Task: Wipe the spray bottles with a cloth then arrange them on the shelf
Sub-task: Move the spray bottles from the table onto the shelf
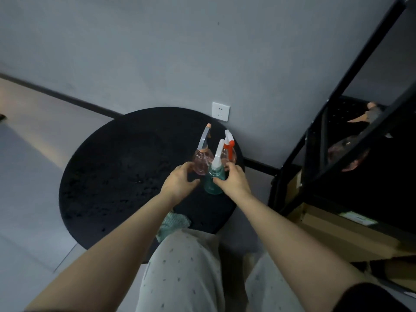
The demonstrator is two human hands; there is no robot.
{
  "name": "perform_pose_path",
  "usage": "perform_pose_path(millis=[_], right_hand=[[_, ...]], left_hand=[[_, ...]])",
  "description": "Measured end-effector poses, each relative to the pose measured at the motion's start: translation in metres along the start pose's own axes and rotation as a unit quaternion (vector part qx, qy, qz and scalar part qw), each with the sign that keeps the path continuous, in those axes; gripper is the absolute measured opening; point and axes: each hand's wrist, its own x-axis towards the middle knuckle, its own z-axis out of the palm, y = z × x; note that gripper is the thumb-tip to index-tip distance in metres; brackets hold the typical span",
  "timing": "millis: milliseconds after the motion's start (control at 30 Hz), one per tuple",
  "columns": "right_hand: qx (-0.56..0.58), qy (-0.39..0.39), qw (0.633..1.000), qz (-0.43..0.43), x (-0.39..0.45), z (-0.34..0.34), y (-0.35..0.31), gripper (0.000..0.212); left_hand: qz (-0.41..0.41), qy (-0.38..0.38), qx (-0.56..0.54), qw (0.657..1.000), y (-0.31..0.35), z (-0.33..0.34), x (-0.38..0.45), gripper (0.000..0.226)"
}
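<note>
Three spray bottles stand close together at the right side of a round black table (pixel 108 176). The nearest is a teal bottle (pixel 210 184) with a white sprayer. Behind it stand a pink bottle (pixel 201 162) with a grey sprayer and a pink bottle (pixel 231 154) with a white and orange sprayer. My right hand (pixel 233 180) grips the teal bottle from its right side. My left hand (pixel 180 183) hovers just left of the bottles with fingers loosely curled, holding nothing. A pale green cloth (pixel 174 224) lies at the table's near edge, partly under my left forearm.
A black metal shelf (pixel 351 113) stands at the right, with a pink spray bottle (pixel 351 152) lying on one level. Cardboard boxes (pixel 337 228) sit at its base. A white wall socket (pixel 220 111) is behind the table. My knees are below.
</note>
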Motion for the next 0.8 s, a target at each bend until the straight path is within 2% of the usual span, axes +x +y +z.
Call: perform_pose_path(millis=[200, 333, 433, 533, 667, 800], right_hand=[[0.0, 0.003, 1.0, 0.029, 0.028, 0.024, -0.004, 0.074], [0.03, 0.004, 0.999, 0.026, 0.034, 0.03, -0.003, 0.053], [0.031, 0.005, 0.999, 0.009, 0.031, 0.025, -0.001, 0.049], [0.049, 0.015, 0.999, -0.004, 0.021, 0.013, 0.003, 0.053], [0.054, 0.011, 0.998, -0.032, 0.0, -0.02, 0.006, 0.046], [0.056, 0.015, 0.997, -0.046, -0.03, -0.066, 0.012, 0.043]], left_hand=[[-0.014, -0.019, -0.014, 1.0, -0.015, 0.014, 0.017, 0.049], [-0.021, -0.032, -0.014, 0.999, -0.018, 0.021, 0.024, 0.047], [-0.01, -0.047, -0.008, 0.999, -0.014, 0.024, 0.024, 0.046], [0.003, -0.05, -0.008, 0.999, -0.006, 0.026, 0.021, 0.047], [0.03, -0.046, -0.004, 0.998, 0.017, 0.025, 0.013, 0.049], [0.095, -0.061, -0.01, 0.994, 0.053, 0.027, -0.002, 0.047]])
